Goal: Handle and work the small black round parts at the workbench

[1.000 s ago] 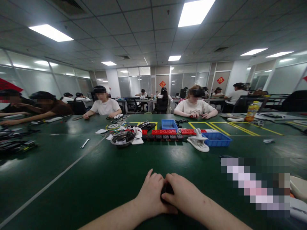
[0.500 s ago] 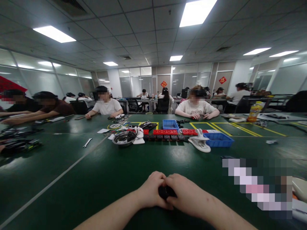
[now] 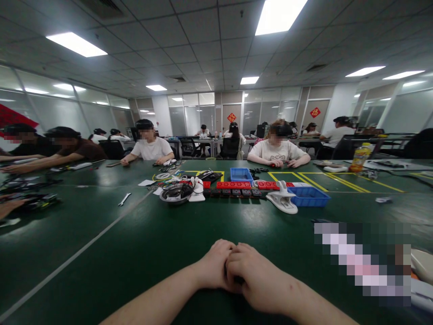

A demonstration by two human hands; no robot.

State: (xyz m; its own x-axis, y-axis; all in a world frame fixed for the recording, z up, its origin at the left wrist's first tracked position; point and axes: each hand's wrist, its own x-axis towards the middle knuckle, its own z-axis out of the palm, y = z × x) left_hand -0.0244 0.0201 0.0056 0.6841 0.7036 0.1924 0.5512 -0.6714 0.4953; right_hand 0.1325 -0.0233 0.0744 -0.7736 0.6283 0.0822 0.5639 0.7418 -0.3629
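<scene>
My left hand (image 3: 216, 264) and my right hand (image 3: 250, 273) meet at the near middle of the green table (image 3: 135, 266). Both are closed around a small black object (image 3: 238, 279), mostly hidden by the fingers. Its shape cannot be made out. The fingers of my right hand lie over the top of it and touch my left hand, which wraps the other side.
Ahead lie a metal bowl of cables (image 3: 176, 193), red and black power strips (image 3: 233, 185), a white clamp (image 3: 283, 198) and blue trays (image 3: 308, 197). A wrench (image 3: 124, 199) is at left, a bottle (image 3: 360, 157) at right. People sit around the table.
My right fingers have curled further over the black object, so less of it shows. At the far left, another person's hand has come further into view.
</scene>
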